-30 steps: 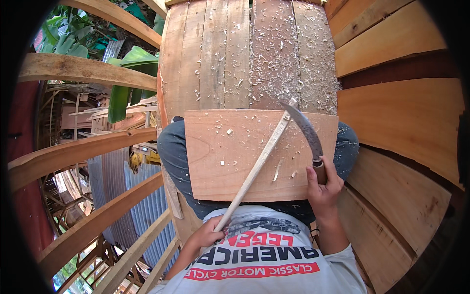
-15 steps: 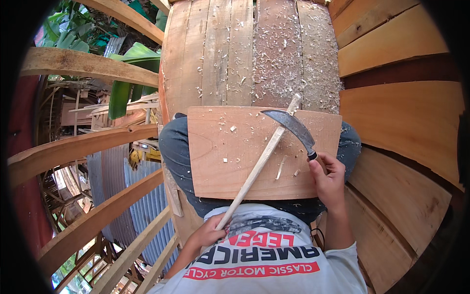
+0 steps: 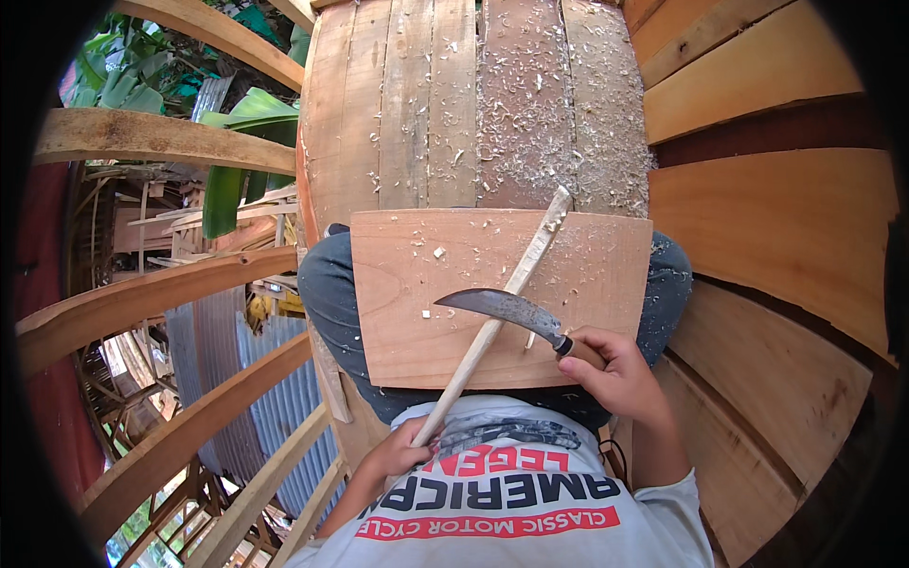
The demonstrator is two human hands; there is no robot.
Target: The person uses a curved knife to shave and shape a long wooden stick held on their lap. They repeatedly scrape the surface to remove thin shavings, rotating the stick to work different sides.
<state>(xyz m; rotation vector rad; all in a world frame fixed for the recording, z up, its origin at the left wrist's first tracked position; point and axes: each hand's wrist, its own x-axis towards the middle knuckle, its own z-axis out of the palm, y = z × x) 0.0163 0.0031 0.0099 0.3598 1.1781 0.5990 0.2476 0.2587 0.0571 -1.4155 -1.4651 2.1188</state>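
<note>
In the head view, the scene is a timber space: a planked surface [image 3: 407,114] runs away beyond the lap board [image 3: 402,336], scattered with pale shavings [image 3: 606,156] that lie thickest past the board's far right corner. To the left of the board stand wooden rails [image 3: 156,284], and through their gaps show corrugated sheets [image 3: 284,379], stacked scrap wood and green leaves [image 3: 251,114]. To its right rises a wall of broad wooden boards [image 3: 767,213].

The lap board rests across the person's legs in dark blue trousers [image 3: 327,293], just in front of a pale printed shirt [image 3: 492,551]. A few small chips [image 3: 439,253] lie on it.

A slim wooden stick [image 3: 480,341] slants across the lap board — its far end juts past the far edge, its lower end comes off the near edge toward the shirt. There the left hand [image 3: 402,451] has its fingers wrapped round that lower end. The right hand [image 3: 617,371], at the board's near right corner, grips the wooden handle of a curved knife [image 3: 502,305]. The blade crosses above the stick over the board, tip toward the left; whether it touches the wood I cannot tell.
</note>
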